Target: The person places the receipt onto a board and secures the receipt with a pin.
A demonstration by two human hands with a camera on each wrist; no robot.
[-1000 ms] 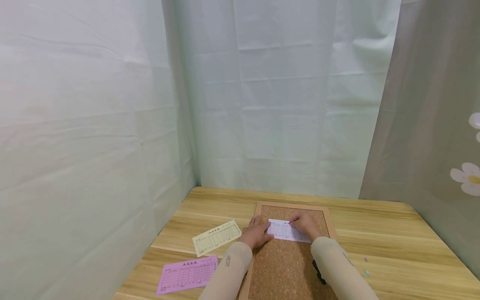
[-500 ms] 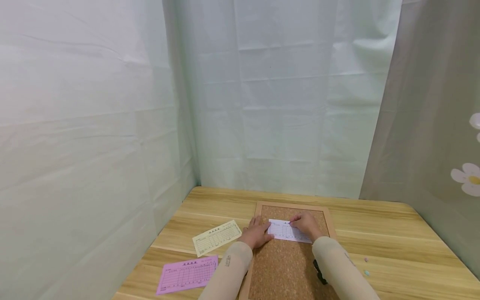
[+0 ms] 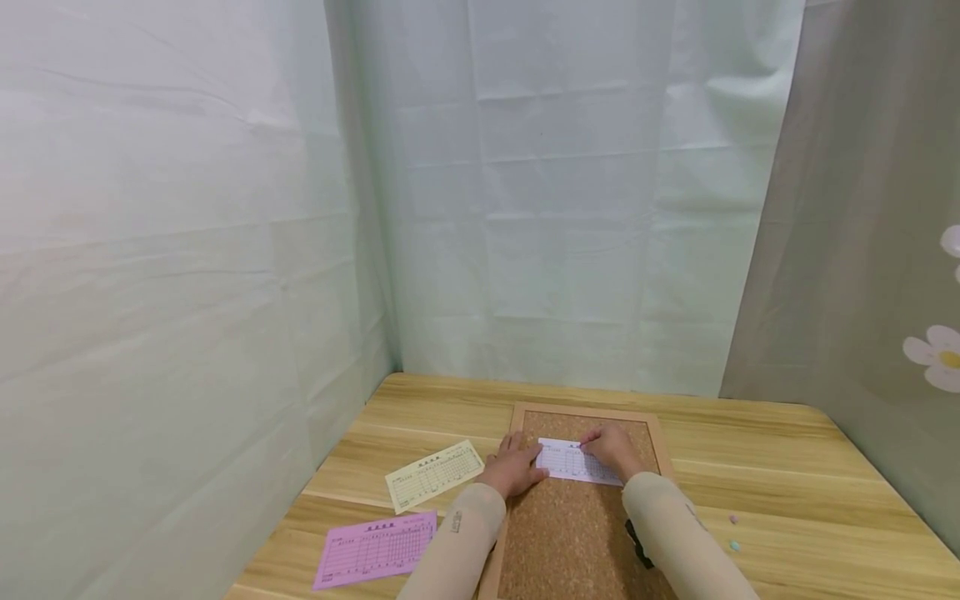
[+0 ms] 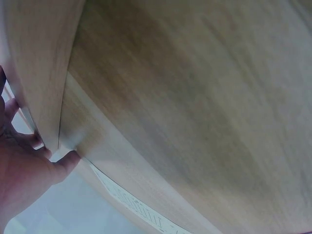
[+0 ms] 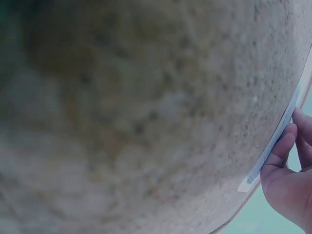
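Observation:
A white printed form (image 3: 564,461) lies across the upper part of a framed cork board (image 3: 570,533). My left hand (image 3: 512,469) rests with spread fingers on the board's left frame, its thumb and index finger at the form's left edge. Over the form's top middle, my right hand (image 3: 613,448) pinches a tiny purple thing, apparently a push pin, mostly hidden by the fingertips. The right wrist view has that hand (image 5: 287,180) low against the form (image 5: 273,146), seen nearly edge-on. In the left wrist view, the left hand (image 4: 29,165) lies at the board's edge.
Left of the board, a yellow form (image 3: 435,476) and a pink form (image 3: 377,548) lie on the wooden table (image 3: 787,467). Two tiny pieces, one purple (image 3: 733,519) and one mint (image 3: 734,546), sit to the right. Pale curtains (image 3: 555,208) stand behind and beside the table.
Hardly anything differs: both hands stay in place on the form and board. The purple bit at the right fingertips shows less than a second ago.

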